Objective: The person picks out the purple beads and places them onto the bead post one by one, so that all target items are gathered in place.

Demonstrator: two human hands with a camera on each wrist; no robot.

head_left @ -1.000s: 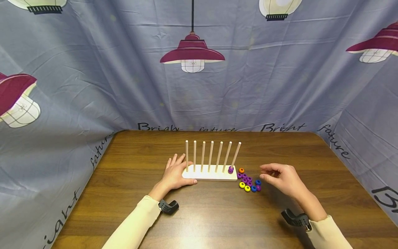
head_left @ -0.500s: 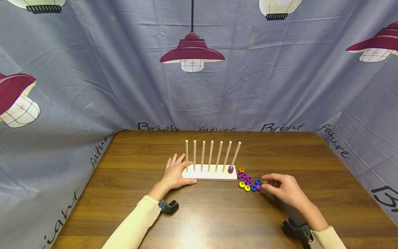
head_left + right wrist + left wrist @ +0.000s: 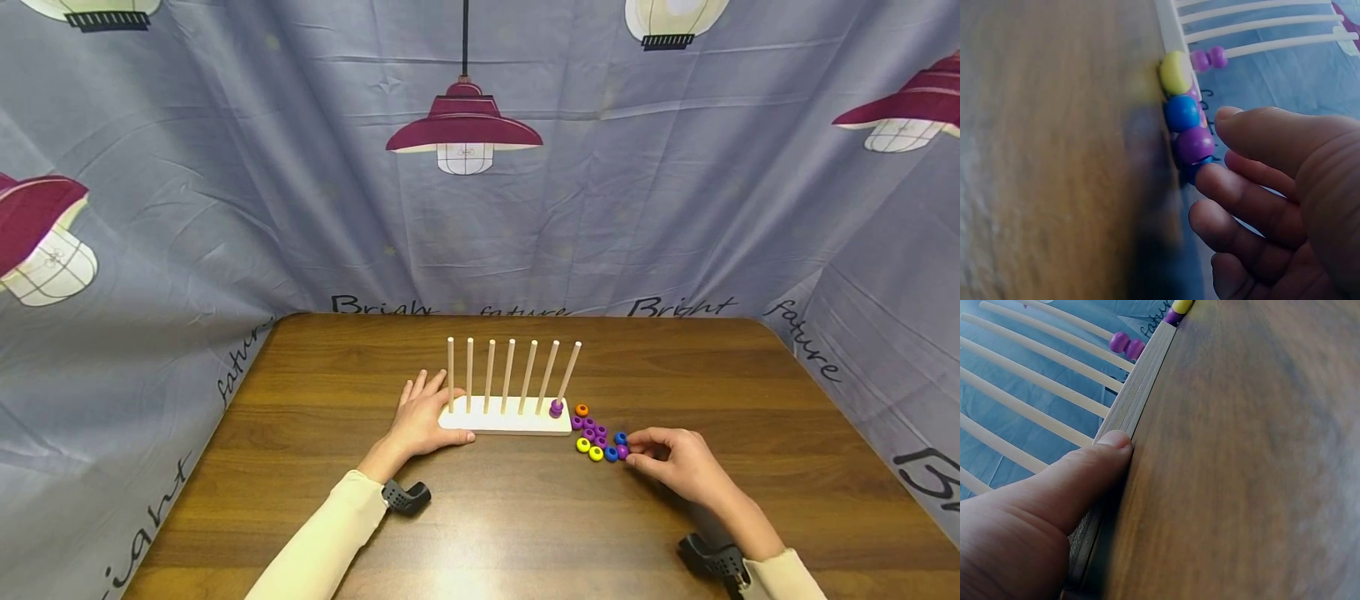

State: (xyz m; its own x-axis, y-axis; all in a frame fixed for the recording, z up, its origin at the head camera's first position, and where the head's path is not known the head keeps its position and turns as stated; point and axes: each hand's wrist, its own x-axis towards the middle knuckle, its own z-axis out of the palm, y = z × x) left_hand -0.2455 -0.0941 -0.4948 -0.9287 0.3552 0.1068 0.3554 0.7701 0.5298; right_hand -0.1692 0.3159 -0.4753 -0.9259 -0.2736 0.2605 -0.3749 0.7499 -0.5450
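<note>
A pale wooden peg rack (image 3: 498, 426) with several upright pegs stands mid-table. Two purple beads (image 3: 556, 409) are stacked on its rightmost peg. My left hand (image 3: 418, 423) holds the rack's left end, thumb along the front edge and fingers spread behind. To the right of the rack lies a cluster of loose beads. My right hand (image 3: 682, 465) is at the cluster's right end, thumb and forefinger apart, the tips right by a purple bead (image 3: 1195, 145). Beside that bead are two blue beads (image 3: 611, 454), one partly hidden by the fingers in the right wrist view.
Two yellow beads (image 3: 583, 446), several purple ones and an orange bead (image 3: 582, 411) make up the rest of the cluster. The brown wooden table (image 3: 480, 517) ends at a grey-blue curtain (image 3: 480, 242) printed with lamps. Each wrist wears a black camera strap.
The right hand has come down and slightly toward the person, its fingertips closing in on the purple bead at the cluster's end. The left hand and the rack stay where they were.
</note>
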